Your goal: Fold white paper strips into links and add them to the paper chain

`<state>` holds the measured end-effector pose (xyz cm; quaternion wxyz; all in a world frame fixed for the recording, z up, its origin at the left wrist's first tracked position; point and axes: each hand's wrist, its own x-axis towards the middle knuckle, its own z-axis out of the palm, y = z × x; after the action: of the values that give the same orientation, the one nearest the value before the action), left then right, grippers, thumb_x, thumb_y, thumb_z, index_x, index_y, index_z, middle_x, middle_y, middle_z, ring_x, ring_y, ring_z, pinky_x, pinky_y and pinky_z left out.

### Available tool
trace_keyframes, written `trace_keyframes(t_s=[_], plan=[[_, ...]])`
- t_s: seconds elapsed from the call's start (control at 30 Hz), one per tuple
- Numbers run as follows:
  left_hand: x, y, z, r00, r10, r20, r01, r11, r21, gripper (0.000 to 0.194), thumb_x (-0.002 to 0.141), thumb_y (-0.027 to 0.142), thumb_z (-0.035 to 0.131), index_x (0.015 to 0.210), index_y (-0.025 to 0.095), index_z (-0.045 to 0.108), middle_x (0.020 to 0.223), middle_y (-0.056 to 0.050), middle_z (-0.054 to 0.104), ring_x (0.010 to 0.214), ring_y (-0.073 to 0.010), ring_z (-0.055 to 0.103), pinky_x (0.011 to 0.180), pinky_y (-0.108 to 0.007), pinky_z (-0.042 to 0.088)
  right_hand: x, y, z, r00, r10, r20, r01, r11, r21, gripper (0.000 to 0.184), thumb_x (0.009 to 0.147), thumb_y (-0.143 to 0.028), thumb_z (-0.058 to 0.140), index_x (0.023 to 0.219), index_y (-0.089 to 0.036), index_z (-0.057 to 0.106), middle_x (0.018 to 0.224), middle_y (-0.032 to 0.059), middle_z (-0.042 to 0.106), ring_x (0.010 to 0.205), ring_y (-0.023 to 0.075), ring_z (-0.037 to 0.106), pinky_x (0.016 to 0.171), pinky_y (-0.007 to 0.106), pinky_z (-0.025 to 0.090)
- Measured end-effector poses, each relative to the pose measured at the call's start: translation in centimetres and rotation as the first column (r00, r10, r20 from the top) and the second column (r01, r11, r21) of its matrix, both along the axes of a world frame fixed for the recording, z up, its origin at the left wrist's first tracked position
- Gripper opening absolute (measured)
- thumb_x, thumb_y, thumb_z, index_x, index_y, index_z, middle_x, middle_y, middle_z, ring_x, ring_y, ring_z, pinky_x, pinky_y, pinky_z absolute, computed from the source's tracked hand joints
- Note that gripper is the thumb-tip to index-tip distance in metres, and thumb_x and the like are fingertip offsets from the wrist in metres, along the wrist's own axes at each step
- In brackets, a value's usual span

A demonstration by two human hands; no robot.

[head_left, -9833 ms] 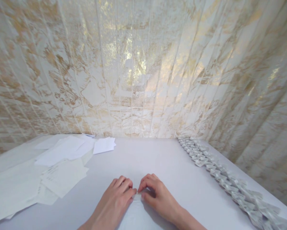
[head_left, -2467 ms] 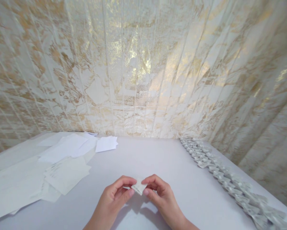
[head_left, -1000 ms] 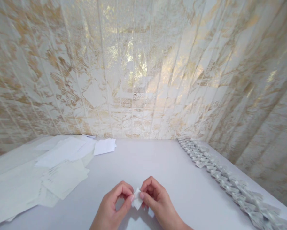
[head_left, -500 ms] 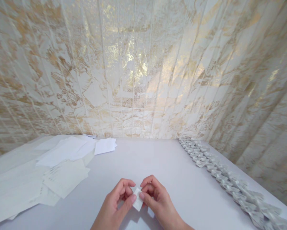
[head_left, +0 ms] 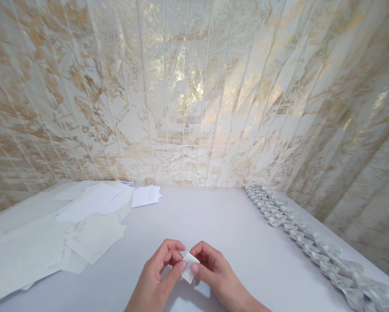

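A small white piece of folded paper [head_left: 189,265] is pinched between my two hands, just above the table [head_left: 210,221]. My left hand [head_left: 163,271] grips its left side, thumb on the near face and fingers curled behind. On the right side, my right hand [head_left: 212,266] holds it with the thumb pressed on the front and the other fingers bent behind. The paper looks diamond-shaped and tilted toward me. Its back is hidden by my fingers. Shadows of both hands fall on the table below.
Loose paper sheets [head_left: 22,251] and cut pieces [head_left: 95,236] overlap on the left, with a small white stack [head_left: 145,196] at their far end. Rows of folded paper pieces [head_left: 306,245] line the right edge. A patterned curtain [head_left: 188,108] hangs behind the table.
Earlier both hands pressed paper flat on the table; then they lifted a small folded piece. Since then it has been turned between the fingers, now showing a plain diamond face.
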<state>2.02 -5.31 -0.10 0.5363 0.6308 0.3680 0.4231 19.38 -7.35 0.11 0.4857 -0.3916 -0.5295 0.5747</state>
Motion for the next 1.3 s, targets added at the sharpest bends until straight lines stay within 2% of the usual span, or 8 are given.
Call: trace_keyframes(t_s=[0.33, 0.47, 0.63, 0.73, 0.83, 1.07, 1.23, 1.3], plan=[[0.1, 0.2, 0.4, 0.993, -0.039, -0.115, 0.053, 0.991, 0.123, 0.022, 0.094, 0.040, 0.052, 0.083, 0.022, 0.058, 0.077, 0.002, 0.056, 0.076, -0.0174, 0.056, 0.072, -0.025, 0.042, 0.2, 0.1, 0.1, 0.982, -0.130, 0.135, 0.125, 0.991, 0.040, 0.045, 0.078, -0.056, 0.071, 0.066, -0.019, 0.048, 0.061, -0.0044, 0.046, 0.059, 0.0113, 0.040, 0.058, 0.025, 0.031], [0.3, -0.3, 1.0, 0.979, -0.081, -0.187, 0.113, 0.979, 0.169, 0.030, 0.097, 0.045, 0.045, 0.095, 0.022, 0.064, 0.094, -0.004, 0.059, 0.088, -0.0202, 0.057, 0.080, -0.027, 0.041, 0.8, 0.1, 0.3, 0.885, -0.339, 0.320, 0.209, 0.903, 0.376, 0.024, 0.088, -0.026, 0.059, 0.068, -0.021, 0.046, 0.073, -0.0004, 0.052, 0.069, 0.0147, 0.048, 0.065, 0.026, 0.039], [0.8, -0.6, 0.7, 0.987, -0.115, -0.115, 0.113, 0.993, -0.022, 0.043, 0.091, 0.059, 0.050, 0.075, 0.020, 0.058, 0.073, 0.002, 0.048, 0.070, -0.0162, 0.048, 0.066, -0.025, 0.038, 0.3, -0.5, 0.2, 0.773, -0.383, 0.505, -0.022, 0.780, 0.626, 0.024, 0.071, -0.003, 0.058, 0.084, -0.022, 0.053, 0.096, 0.0056, 0.059, 0.086, 0.0213, 0.055, 0.077, 0.032, 0.045], [0.7, 0.1, 0.4, 0.997, -0.064, -0.037, 0.058, 0.990, -0.129, 0.046, 0.084, 0.064, 0.057, 0.071, 0.020, 0.056, 0.065, 0.004, 0.046, 0.065, -0.0153, 0.046, 0.062, -0.025, 0.037, 0.2, -0.7, 0.1, 0.752, -0.353, 0.556, -0.079, 0.790, 0.608, 0.040, 0.067, -0.004, 0.064, 0.102, -0.023, 0.058, 0.109, 0.0084, 0.057, 0.096, 0.0255, 0.055, 0.086, 0.037, 0.046], [0.5, 1.1, 0.6, 1.000, 0.000, -0.011, -0.003, 0.975, -0.221, 0.050, 0.078, 0.067, 0.060, 0.068, 0.018, 0.058, 0.060, 0.003, 0.050, 0.063, -0.0159, 0.049, 0.062, -0.026, 0.038, 0.8, -0.4, 0.3, 0.815, -0.256, 0.520, -0.093, 0.827, 0.554, 0.043, 0.076, -0.003, 0.055, 0.113, -0.024, 0.058, 0.113, 0.0085, 0.055, 0.105, 0.0240, 0.055, 0.089, 0.034, 0.047], [0.5, 1.4, 0.1, 0.986, -0.154, -0.058, 0.132, 0.950, -0.284, 0.060, 0.072, 0.077, 0.058, 0.062, 0.018, 0.055, 0.051, 0.003, 0.051, 0.049, -0.0121, 0.042, 0.052, -0.026, 0.032, 2.0, 0.3, 0.9, 0.847, -0.150, 0.509, -0.153, 0.849, 0.505, 0.038, 0.082, 0.001, 0.051, 0.101, -0.025, 0.070, 0.107, 0.0059, 0.058, 0.100, 0.0200, 0.059, 0.088, 0.030, 0.046], [0.3, 1.6, 0.2, 0.968, -0.209, -0.138, 0.165, 0.947, -0.277, 0.062, 0.071, 0.080, 0.055, 0.063, 0.019, 0.053, 0.053, 0.004, 0.052, 0.049, -0.0113, 0.042, 0.051, -0.025, 0.031, 1.7, 0.3, 1.0, 0.905, -0.112, 0.411, -0.077, 0.906, 0.416, 0.009, 0.089, -0.024, 0.066, 0.088, -0.024, 0.075, 0.100, 0.0062, 0.063, 0.095, 0.0209, 0.062, 0.086, 0.032, 0.046], [0.2, 1.7, 0.5, 0.960, -0.231, -0.160, 0.181, 0.944, -0.276, 0.063, 0.070, 0.081, 0.055, 0.063, 0.019, 0.053, 0.053, 0.004, 0.051, 0.049, -0.0112, 0.041, 0.050, -0.024, 0.030, 1.5, 0.3, 0.8, 0.932, -0.099, 0.348, -0.037, 0.931, 0.364, 0.018, 0.087, -0.038, 0.069, 0.082, -0.022, 0.077, 0.094, 0.0061, 0.065, 0.089, 0.0203, 0.062, 0.081, 0.031, 0.045]])
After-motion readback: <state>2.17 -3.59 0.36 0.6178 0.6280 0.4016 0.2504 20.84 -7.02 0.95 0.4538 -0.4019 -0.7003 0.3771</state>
